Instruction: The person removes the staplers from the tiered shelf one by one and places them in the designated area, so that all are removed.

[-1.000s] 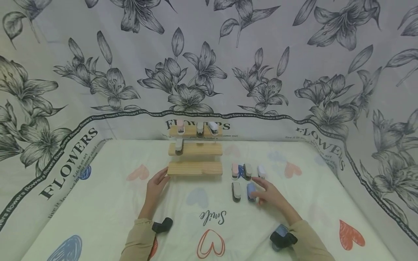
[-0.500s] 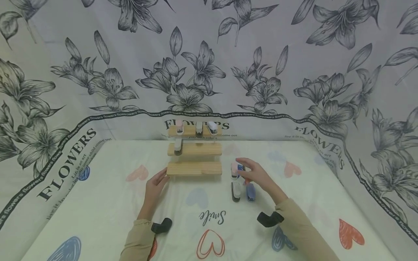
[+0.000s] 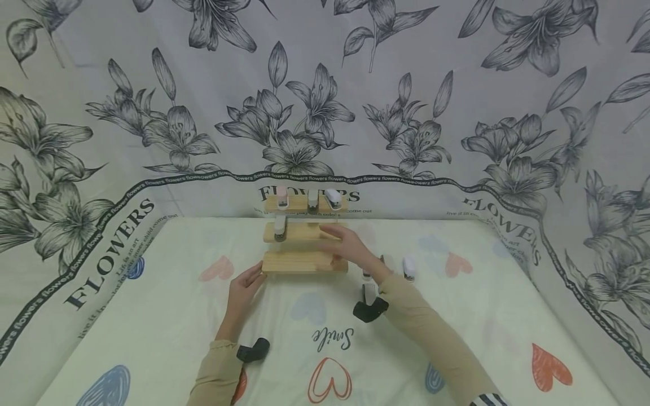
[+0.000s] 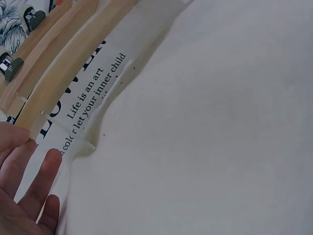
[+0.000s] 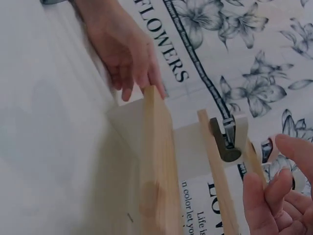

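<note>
A three-tier wooden rack [image 3: 291, 262] with clear supports stands at the back. My left hand [image 3: 245, 288] pinches the left end of its lowest plank; in the left wrist view, thumb and finger meet at that end. My right hand [image 3: 345, 247] reaches over the rack's right side, near the middle plank. In the right wrist view its fingers [image 5: 257, 200] show nothing between them. On the middle plank's left end sits a white mini stapler [image 3: 280, 227]. The top plank carries a pink stapler [image 3: 282, 196], a greyish stapler [image 3: 312, 199] and a lavender stapler [image 3: 333, 198].
Right of the rack, a white stapler [image 3: 368, 291] and a lavender stapler [image 3: 408, 269] lie on the cloth. Others there are partly or wholly hidden by my right arm. A flower-printed curtain [image 3: 325, 124] hangs behind.
My right hand has moved left, from over the blue stapler past the grey and pink ones, to the rack's right side. The left hand stays at the plank's end.
</note>
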Available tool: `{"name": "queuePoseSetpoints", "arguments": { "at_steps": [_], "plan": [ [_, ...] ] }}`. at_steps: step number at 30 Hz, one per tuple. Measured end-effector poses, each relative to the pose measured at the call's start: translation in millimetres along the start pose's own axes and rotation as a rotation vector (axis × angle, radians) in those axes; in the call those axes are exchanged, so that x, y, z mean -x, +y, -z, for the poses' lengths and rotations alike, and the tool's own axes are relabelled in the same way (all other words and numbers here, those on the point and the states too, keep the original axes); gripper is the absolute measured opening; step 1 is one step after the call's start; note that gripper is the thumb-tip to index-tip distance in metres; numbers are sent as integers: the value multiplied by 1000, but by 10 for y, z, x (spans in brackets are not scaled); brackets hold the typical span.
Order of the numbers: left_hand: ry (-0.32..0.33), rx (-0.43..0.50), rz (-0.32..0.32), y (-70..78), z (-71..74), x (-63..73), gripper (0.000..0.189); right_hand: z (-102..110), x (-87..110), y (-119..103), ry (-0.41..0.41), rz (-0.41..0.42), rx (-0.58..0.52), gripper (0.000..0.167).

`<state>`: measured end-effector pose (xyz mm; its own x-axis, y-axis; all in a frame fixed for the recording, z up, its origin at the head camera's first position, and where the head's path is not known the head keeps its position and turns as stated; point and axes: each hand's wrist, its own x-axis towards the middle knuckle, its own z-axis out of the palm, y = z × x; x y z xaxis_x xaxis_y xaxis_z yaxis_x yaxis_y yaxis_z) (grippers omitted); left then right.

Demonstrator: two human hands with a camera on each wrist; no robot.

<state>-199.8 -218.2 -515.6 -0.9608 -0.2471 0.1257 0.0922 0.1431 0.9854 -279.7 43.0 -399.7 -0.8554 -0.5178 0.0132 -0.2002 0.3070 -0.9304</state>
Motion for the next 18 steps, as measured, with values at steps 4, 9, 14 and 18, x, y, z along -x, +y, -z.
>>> {"name": "queuePoseSetpoints", "arguments": {
  "at_steps": [4, 9, 14, 18],
  "plan": [
    [13, -9, -8, -3, 1, -7, 36, -170, -143, -89, 2, 6, -181, 53],
    [9, -4, -12, -2, -3, -10, 36, -384, -321, -145, 0, -20, -300, 62],
    [22, -35, -13, 10, 1, -2, 36, -520, -484, -141, 17, -88, -265, 74],
    [34, -36, -40, 8, 1, 1, 35, -572, -593, -129, 43, -149, -224, 81]
  ]
}}
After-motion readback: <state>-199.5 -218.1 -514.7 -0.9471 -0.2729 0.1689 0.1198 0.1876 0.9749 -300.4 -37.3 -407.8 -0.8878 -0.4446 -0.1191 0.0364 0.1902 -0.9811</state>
